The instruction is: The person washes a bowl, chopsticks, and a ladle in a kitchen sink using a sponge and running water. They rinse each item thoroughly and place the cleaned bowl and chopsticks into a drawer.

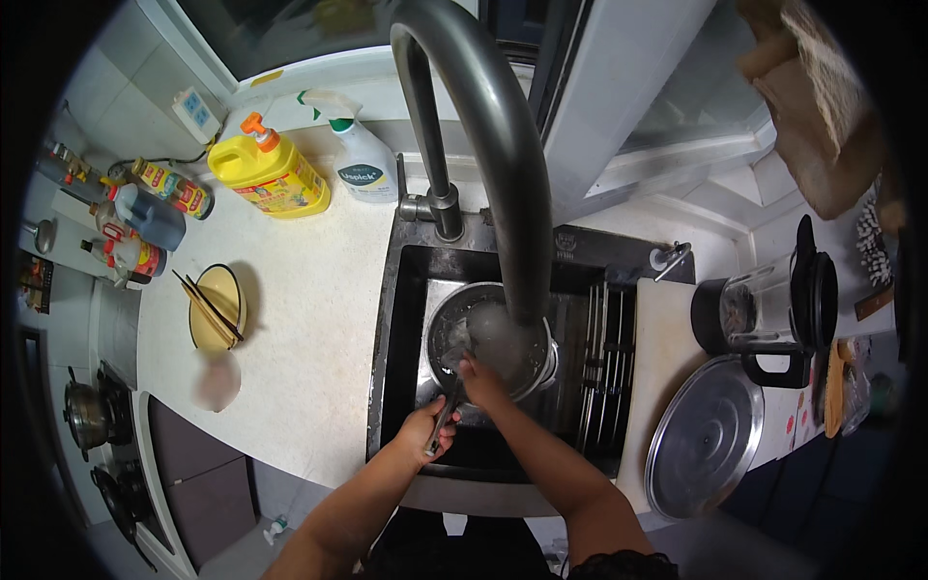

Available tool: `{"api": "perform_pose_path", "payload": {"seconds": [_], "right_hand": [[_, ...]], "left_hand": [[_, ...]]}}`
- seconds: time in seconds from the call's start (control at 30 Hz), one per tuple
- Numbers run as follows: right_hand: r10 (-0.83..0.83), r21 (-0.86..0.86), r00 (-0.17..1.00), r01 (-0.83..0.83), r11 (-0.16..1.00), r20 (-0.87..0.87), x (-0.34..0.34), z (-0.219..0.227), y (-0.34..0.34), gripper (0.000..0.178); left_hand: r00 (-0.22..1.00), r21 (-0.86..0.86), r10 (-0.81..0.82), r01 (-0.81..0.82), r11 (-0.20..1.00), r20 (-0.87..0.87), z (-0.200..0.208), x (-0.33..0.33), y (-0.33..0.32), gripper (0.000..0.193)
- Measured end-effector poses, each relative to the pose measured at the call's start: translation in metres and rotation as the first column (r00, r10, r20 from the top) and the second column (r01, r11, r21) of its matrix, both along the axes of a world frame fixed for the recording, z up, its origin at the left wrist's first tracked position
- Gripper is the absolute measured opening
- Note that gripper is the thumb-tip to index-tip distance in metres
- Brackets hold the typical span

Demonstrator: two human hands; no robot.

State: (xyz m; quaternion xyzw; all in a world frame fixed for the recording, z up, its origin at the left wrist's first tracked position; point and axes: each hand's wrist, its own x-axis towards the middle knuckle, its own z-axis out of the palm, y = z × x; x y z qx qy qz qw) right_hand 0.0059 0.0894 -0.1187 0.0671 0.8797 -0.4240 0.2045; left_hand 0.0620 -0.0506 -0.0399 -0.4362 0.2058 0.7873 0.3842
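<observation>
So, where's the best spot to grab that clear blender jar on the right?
I'd suggest the clear blender jar's black loop handle, coming from your near side: it juts out toward you, leaving an open loop, with the round metal lid just left.

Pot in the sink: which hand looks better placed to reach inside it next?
Right, probably: the right hand is over the near rim of the pot, while the left hand sits farther back, gripping a utensil.

The faucet (512,155) is smooth, softly gleaming metal; the pot (440,322) and round lid (706,435) show shiny metal; the pump bottle (271,176) is glossy plastic; the desk (300,290) appears smooth.
</observation>
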Motion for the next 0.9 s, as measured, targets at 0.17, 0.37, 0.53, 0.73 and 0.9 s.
{"api": "perform_pose_path", "payload": {"seconds": [0.17, 0.37, 0.53, 0.73, 0.9], "right_hand": [[-0.075, 0.338, 0.986, 0.121, 0.933, -0.147, -0.037, -0.093, 0.034, 0.037], [-0.361, 0.219, 0.856, 0.458, 0.861, -0.371, -0.023, -0.094, 0.048, 0.024], [-0.242, -0.447, 0.805, 0.519, 0.729, 0.541, -0.020, 0.007, 0.032, 0.034], [-0.105, -0.439, 0.894, -0.110, 0.891, -0.436, 0.035, 0.129, -0.009, 0.041], [-0.128, -0.197, 0.930, 0.061, 0.978, -0.345, 0.011, 0.056, -0.002, 0.047]], "left_hand": [[0.998, -0.096, -0.062, 0.060, 0.994, -0.012, 0.008, -0.011, 0.012, 0.026], [0.978, -0.021, 0.208, -0.208, 0.978, -0.010, 0.022, -0.025, -0.008, 0.027], [0.970, -0.010, 0.207, -0.210, 0.978, -0.127, 0.006, -0.032, -0.011, 0.025], [0.957, 0.312, 0.266, -0.219, 0.924, -0.117, 0.008, -0.048, -0.002, 0.040], [0.946, 0.131, 0.300, -0.284, 0.950, -0.121, 0.023, -0.060, 0.008, 0.045]]}}
